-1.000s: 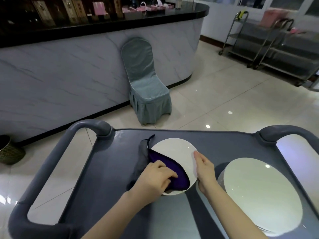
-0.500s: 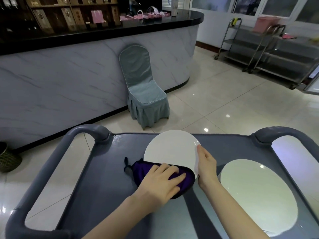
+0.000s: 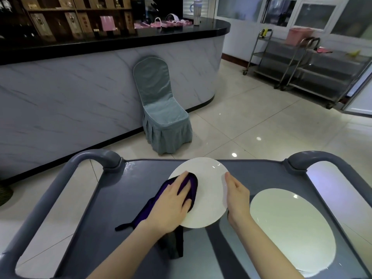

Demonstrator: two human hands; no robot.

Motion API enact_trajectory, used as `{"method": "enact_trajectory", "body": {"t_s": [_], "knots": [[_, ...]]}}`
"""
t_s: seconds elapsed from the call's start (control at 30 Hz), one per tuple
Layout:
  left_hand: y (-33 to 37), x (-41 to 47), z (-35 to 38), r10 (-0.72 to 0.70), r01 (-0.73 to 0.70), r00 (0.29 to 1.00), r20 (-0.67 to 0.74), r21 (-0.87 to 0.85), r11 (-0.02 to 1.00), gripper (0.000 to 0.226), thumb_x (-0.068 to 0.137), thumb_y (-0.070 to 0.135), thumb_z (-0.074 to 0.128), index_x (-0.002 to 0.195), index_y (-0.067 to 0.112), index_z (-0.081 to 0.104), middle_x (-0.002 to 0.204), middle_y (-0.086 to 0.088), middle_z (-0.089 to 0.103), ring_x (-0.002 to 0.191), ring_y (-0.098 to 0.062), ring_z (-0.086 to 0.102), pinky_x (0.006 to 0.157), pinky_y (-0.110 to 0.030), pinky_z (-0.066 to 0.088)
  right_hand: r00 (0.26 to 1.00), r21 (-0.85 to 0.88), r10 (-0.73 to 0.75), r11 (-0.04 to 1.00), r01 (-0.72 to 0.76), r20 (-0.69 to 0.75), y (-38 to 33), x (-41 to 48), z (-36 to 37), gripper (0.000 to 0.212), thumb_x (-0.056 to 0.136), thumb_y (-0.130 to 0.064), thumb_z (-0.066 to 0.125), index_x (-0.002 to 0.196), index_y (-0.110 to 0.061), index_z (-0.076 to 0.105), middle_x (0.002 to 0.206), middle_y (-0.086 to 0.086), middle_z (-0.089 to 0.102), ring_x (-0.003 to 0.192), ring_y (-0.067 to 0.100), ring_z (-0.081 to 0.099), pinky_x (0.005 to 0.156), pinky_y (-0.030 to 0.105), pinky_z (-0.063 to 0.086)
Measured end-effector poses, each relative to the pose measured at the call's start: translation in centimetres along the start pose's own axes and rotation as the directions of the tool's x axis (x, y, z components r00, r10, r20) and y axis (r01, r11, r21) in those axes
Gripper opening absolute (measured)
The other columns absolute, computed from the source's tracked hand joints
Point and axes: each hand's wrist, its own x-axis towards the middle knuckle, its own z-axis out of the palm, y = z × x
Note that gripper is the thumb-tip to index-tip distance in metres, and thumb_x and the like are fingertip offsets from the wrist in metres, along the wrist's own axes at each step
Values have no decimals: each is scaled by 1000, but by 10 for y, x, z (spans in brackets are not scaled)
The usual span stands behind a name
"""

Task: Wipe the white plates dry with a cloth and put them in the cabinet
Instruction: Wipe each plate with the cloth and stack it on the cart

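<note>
A white plate [image 3: 209, 190] is held tilted above the grey cart top [image 3: 124, 202]. My right hand [image 3: 236, 196] grips its right rim. My left hand [image 3: 173, 204] presses a purple cloth [image 3: 192, 183] flat against the plate's left side, fingers spread over the cloth. The cloth's tail hangs down to the cart surface at the left. A stack of white plates [image 3: 289, 228] lies flat on the cart to the right. No cabinet is in view.
The cart has grey curved handles at the far left [image 3: 96, 158] and far right [image 3: 314, 160]. Beyond it stand a covered grey-green chair [image 3: 161, 109], a marble-fronted counter [image 3: 80, 93], and steel trolleys [image 3: 302, 63] at the back right.
My left hand and the cloth have moved from the plate's lower edge up onto its left face. The plate has been tipped more toward me, and my right hand stayed on the rim.
</note>
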Motion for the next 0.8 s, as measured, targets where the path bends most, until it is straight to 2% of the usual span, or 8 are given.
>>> {"method": "enact_trajectory", "body": {"t_s": [0.13, 0.2, 0.27, 0.37, 0.5, 0.6, 0.7, 0.8], "knots": [[28, -18, 1, 161, -149, 983, 85, -128, 980, 51, 102, 33, 35, 152, 29, 28, 159, 26, 1, 151, -7, -2, 123, -31, 2, 999, 96, 25, 995, -21, -46, -11, 7, -4, 22, 99, -32, 59, 84, -28, 75, 93, -7, 76, 96, 19, 69, 82, 34, 54], [45, -23, 4, 202, -184, 973, 110, -157, 970, 51, 100, 33, 32, 151, 32, 28, 158, 31, 2, 149, -2, -7, 123, -31, -2, 999, 108, 36, 994, -32, -36, -12, 6, -4, 19, 99, -35, 58, 91, -27, 73, 92, -3, 77, 95, 20, 71, 77, 32, 54], [54, -20, 5, 235, -221, 958, 163, -99, 970, 52, 102, 31, 27, 154, 34, 20, 158, 31, -4, 147, -2, -15, 122, -31, -8, 999, 95, 42, 995, -41, -4, -10, 2, -6, 21, 99, -37, 58, 92, -26, 74, 88, -4, 79, 92, 19, 73, 77, 34, 56], [51, -1, -1, 279, -280, 938, 208, -22, 960, 55, 106, 33, 23, 156, 38, 1, 158, 28, -17, 147, -7, -24, 118, -30, -13, 998, 80, 48, 995, -52, 45, -4, -8, -7, 23, 98, -35, 60, 91, -21, 77, 92, 2, 79, 93, 21, 73, 84, 38, 57], [23, 30, -13, 144, -143, 969, 200, -22, 990, 59, 105, 38, 31, 155, 39, 0, 157, 24, -20, 149, -13, -20, 122, -39, -4, 996, 70, 52, 996, -56, 66, -3, -16, -3, 24, 98, -30, 62, 83, -21, 80, 91, 5, 79, 84, 19, 72, 75, 33, 57], [3, 31, -14, 55, -62, 994, 99, 76, 995, 58, 105, 44, 29, 154, 39, -1, 159, 19, -19, 147, -11, -22, 123, -41, 0, 999, 74, 35, 997, -37, 21, -9, -13, -7, 23, 97, -30, 63, 81, -25, 78, 88, -2, 78, 85, 19, 70, 79, 36, 56], [3, 7, -8, 79, -91, 993, 87, 145, 985, 56, 105, 44, 21, 153, 39, -8, 159, 19, -20, 146, -9, -24, 123, -39, -4, 999, 100, -19, 995, 23, -38, -22, -3, -17, 20, 97, -31, 63, 82, -26, 77, 81, -9, 78, 84, 17, 70, 76, 33, 56], [25, -20, -1, 154, -177, 973, 171, 124, 976, 56, 99, 46, 7, 152, 42, -12, 158, 22, -24, 145, -9, -29, 119, -39, -18, 996, 131, -43, 990, 53, -80, -29, 3, -24, 20, 97, -33, 63, 87, -23, 76, 85, -7, 78, 81, 14, 71, 70, 28, 54]]}}
